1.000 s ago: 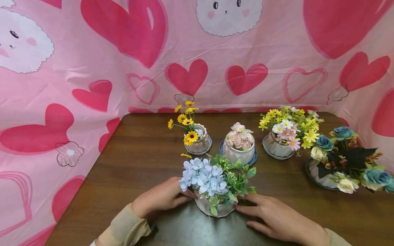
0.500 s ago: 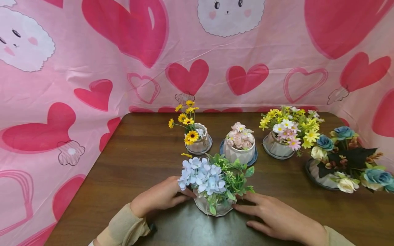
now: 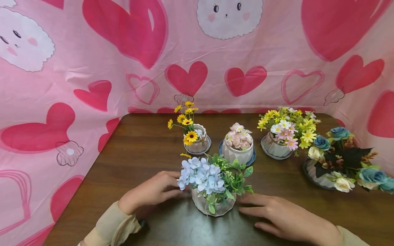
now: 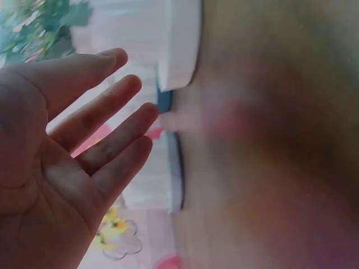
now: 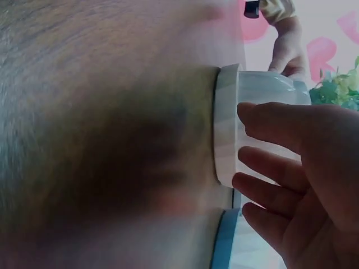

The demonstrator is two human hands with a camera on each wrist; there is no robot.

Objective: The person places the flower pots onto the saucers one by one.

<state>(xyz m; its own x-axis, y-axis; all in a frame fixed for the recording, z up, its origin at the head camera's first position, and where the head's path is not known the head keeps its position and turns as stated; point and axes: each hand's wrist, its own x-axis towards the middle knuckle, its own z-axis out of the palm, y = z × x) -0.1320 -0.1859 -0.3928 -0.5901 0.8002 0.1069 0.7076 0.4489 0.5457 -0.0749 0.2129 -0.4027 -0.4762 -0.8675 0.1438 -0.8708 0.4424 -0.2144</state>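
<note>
A white faceted flowerpot stands upright on the table in front of me, on a pale saucer. Pale blue hydrangeas and green leaves fill it. To its left is my left hand, its fingertips partly behind the flowers in the head view; the left wrist view shows its fingers extended and holding nothing. On the other side, my right hand lies low beside the pot with fingers spread. A narrow gap separates it from the pot in the head view. Neither hand grips anything.
Farther back on the wooden table stand a sunflower pot, a pink rose pot and a pot of yellow, white and pink daisies. A blue and cream rose pot is at right. Pink heart-print cloth surrounds the table.
Both hands have drawn away from the hydrangea pot, the left hand leftward and the right hand rightward. The pot stays about where it was.
</note>
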